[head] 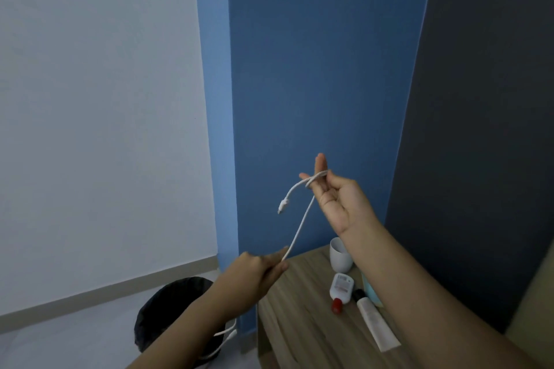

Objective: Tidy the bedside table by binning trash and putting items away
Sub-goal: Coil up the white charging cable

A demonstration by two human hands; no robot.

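Above the brown wooden table (pixel 299 323) at 5 o'clock, a white charging cable (pixel 299 227) hangs between both hands. It is looped over two outstretched fingers (pixel 320 163) of the right hand (pixel 338 200), whose other fingers are curled, and the left hand (pixel 254 275) pinches it lower down. A white cup (pixel 340 254), a white red-capped bottle (pixel 341 287) and a white black-capped tube (pixel 374 320) lie on the table, I'd judge waiting to be sorted. A black-lined bin (pixel 168 308) sits at 7 o'clock. The bottle's label is too blurred to read.

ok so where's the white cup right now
In the head view the cup stands upright at the back of the bedside table, lower right, near the blue wall, just behind the red-capped bottle.
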